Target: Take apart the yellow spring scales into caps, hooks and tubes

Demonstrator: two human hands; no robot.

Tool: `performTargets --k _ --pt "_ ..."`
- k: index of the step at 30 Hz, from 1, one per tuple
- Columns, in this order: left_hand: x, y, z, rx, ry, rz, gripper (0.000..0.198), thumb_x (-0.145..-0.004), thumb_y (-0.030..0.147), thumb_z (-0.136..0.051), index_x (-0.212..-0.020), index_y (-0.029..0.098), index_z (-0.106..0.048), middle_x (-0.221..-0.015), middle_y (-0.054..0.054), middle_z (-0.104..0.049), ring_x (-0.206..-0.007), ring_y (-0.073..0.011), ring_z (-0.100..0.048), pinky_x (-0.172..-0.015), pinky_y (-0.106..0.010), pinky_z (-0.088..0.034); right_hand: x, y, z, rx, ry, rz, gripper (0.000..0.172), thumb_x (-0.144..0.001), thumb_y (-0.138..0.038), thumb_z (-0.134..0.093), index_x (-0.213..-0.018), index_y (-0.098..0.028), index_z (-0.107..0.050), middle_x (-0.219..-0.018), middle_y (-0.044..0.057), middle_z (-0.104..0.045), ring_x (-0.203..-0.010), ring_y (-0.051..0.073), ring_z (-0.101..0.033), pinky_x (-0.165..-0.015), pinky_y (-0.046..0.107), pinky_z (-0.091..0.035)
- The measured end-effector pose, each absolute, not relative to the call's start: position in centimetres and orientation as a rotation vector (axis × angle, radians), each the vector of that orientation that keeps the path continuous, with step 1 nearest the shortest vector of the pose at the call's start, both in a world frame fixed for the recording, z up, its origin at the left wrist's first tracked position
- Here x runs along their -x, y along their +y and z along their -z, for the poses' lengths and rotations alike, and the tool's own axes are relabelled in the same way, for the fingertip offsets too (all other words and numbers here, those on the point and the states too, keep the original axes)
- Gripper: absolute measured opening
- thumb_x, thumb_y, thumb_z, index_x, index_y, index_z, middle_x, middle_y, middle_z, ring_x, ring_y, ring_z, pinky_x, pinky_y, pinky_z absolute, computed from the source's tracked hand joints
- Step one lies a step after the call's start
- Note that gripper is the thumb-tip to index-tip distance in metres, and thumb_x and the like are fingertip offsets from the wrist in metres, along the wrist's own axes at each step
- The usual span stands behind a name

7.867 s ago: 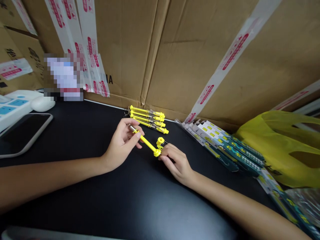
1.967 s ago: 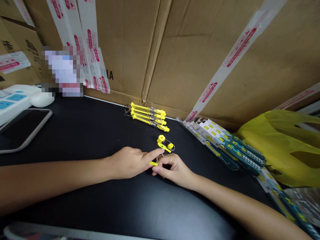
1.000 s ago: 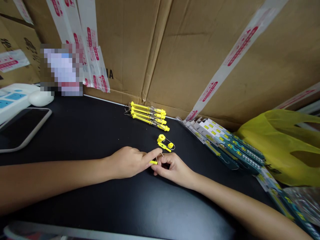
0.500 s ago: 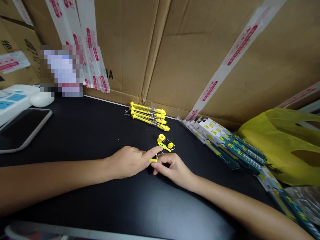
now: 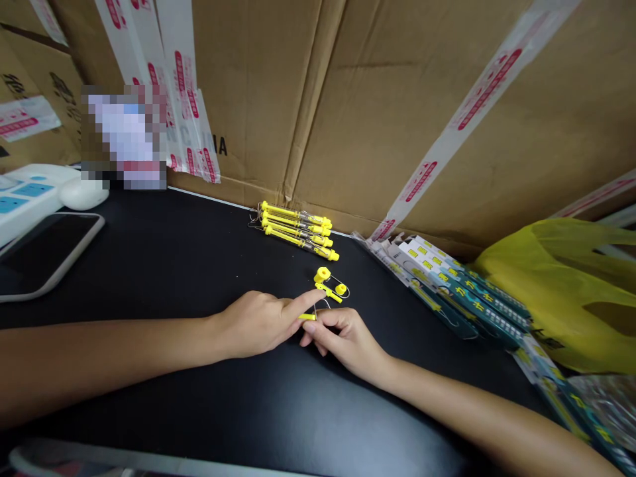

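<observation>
My left hand (image 5: 258, 323) is closed on a thin yellow plastic rod (image 5: 307, 317), its index finger stretched out toward loose yellow parts. From the right, my right hand (image 5: 348, 338) pinches the rod's end, where a thin bent metal wire (image 5: 315, 309) stands up. Most of the rod is hidden by the fingers. Just beyond them lie a yellow cap (image 5: 322, 274), a smaller yellow cap (image 5: 340, 289), a slotted yellow piece (image 5: 330, 293) and a bent wire loop (image 5: 348, 290). Farther back, several assembled spring scales (image 5: 298, 232) with yellow ends and wire hooks lie side by side.
Cardboard boxes (image 5: 258, 86) wall off the back of the black table (image 5: 199, 411). Flat printed packages (image 5: 462, 291) and a yellow plastic bag (image 5: 546, 285) lie at right. On the left are a phone (image 5: 44, 255), a white power strip (image 5: 34, 192) and a white rounded object (image 5: 84, 193).
The view has shifted slightly. Both hands keep their hold on the yellow rod; my right fingers and the wire between the hands have moved a little.
</observation>
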State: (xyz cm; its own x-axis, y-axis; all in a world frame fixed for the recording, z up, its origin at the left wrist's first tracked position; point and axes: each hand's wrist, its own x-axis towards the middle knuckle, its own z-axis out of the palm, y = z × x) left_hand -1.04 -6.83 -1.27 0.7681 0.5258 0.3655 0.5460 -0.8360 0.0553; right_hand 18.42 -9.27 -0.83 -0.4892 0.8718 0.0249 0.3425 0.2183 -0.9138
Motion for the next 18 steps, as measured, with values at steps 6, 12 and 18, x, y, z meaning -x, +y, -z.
performTargets --k 6,12,18 --pt "1.14 -6.65 1.37 2.953 -0.819 0.571 0.042 -0.094 0.024 -0.033 -0.135 0.016 -0.027 -0.073 0.001 -0.068 -0.060 -0.0153 -0.067 -0.050 -0.022 -0.048 -18.42 -9.27 0.84 1.067 -1.988 -1.212 0.039 -0.089 -0.042 -0.050 -0.070 -0.013 -0.070 -0.049 -0.003 -0.051 -0.048 0.007 -0.045 -0.052 0.020 -0.038" --pt "1.15 -6.58 1.37 2.969 -0.801 0.576 0.040 -0.093 0.024 -0.035 -0.133 0.017 -0.029 -0.073 0.001 -0.069 -0.061 -0.0145 -0.067 -0.050 -0.020 -0.047 -18.56 -9.21 0.94 1.051 -2.005 -1.229 0.039 -0.089 -0.041 -0.050 -0.069 -0.013 -0.070 -0.055 -0.001 -0.055 -0.050 0.007 -0.047 -0.052 0.019 -0.039" --pt "1.19 -6.45 1.32 3.029 -0.750 0.549 0.043 -0.091 0.023 -0.040 -0.133 0.020 -0.029 -0.081 0.001 -0.069 -0.068 -0.0137 -0.067 -0.053 -0.019 -0.047 -18.76 -9.15 1.15 1.013 -2.047 -1.197 0.040 -0.089 -0.041 -0.051 -0.066 -0.014 -0.071 -0.052 -0.001 -0.056 -0.050 0.007 -0.049 -0.054 0.019 -0.041"
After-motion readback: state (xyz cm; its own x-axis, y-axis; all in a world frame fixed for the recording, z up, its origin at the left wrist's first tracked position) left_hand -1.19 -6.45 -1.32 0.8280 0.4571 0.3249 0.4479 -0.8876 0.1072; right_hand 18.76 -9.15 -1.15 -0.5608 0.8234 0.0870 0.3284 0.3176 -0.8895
